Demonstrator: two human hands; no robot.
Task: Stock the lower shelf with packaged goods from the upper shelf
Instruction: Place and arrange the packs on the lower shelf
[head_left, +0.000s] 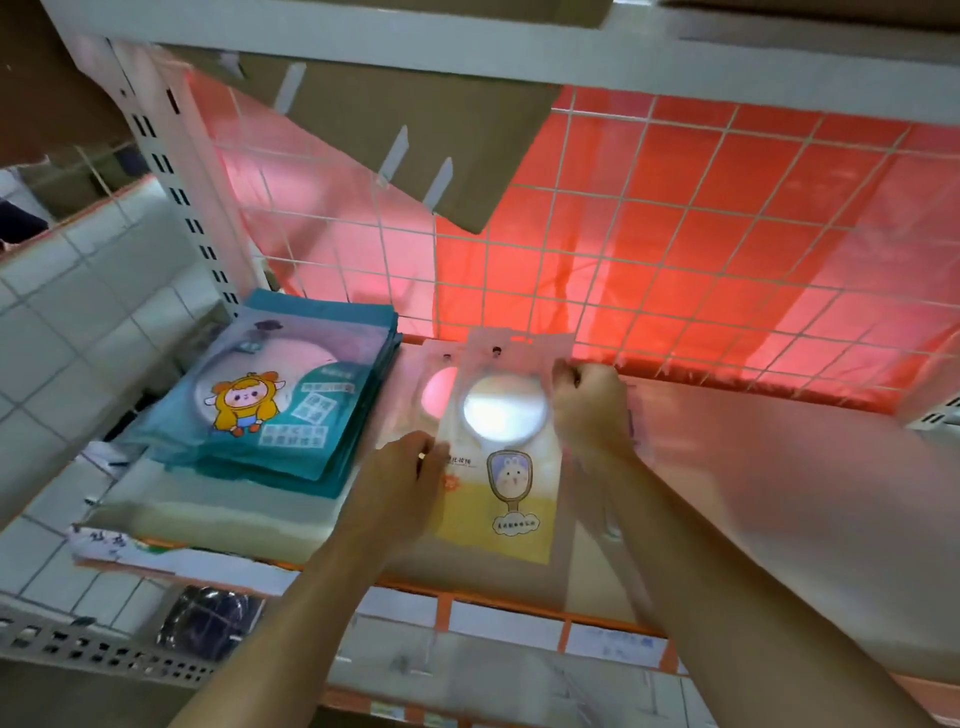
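mirror pack: the yellow-and-pink mirror pack is laid flat on the shelf board, about mid-shelf, with its hang-hole end pointed at the far back. It's probably being squared up so the printed face can be read from the near side.

second pack: another pink pack is tucked under it and pokes out on the far left, so a pile seems to be getting built here.

left hand: the left hand is curled at the pack's left edge, which is pinched by the fingertips; a ring can be seen. My guess is that the edge is steadied so the slick film isn't allowed to slide.

right hand: the right hand is balled up around the pack's far right corner, which is gripped tight, likely for steering it into line.

teal stack: a tidy teal stack of cartoon-girl packs is parked just to the left. Whether it's touching the pink ones can't be told. The two kinds look like they're kept in separate piles.

wire grid: the white wire grid, backed by a red sheet, can be used as a back stop for the packs.

progress: somewhere mid-job, by the look of it.

watch out: glossy packs, so the pile could easily be knocked skewed.
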